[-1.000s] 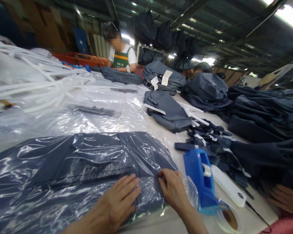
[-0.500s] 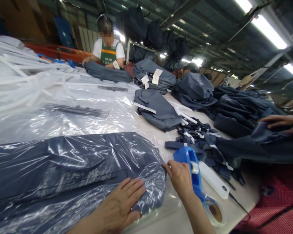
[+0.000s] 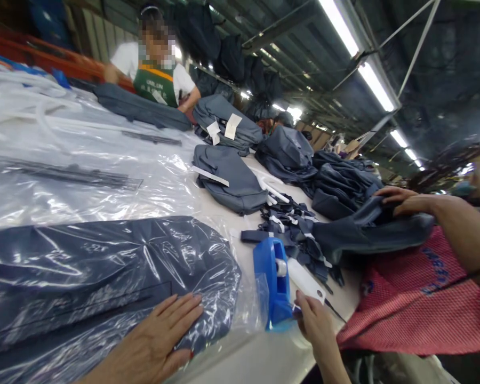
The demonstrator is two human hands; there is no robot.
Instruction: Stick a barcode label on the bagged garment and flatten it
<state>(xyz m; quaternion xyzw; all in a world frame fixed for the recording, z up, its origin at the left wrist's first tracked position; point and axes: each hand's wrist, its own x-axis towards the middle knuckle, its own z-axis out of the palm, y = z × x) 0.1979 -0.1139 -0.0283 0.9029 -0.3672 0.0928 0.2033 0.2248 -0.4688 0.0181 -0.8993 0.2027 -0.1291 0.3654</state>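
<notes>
- Bag [image 3: 104, 266] in clear plastic lies flat on the table [image 3: 248, 357], with the left hand [image 3: 160, 341] pressed open-palmed on its near corner.
- Right hand [image 3: 316, 325] pinches at the blue tape dispenser [image 3: 274, 282], just beside the bag's end.

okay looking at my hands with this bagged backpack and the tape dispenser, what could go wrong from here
The left hand only lies flat on the slippery plastic bag, so the backpack inside could slide. The right hand is at the blue tape dispenser; fingers may meet its cutter. The loose bag mouth could bunch under the tape.
</notes>
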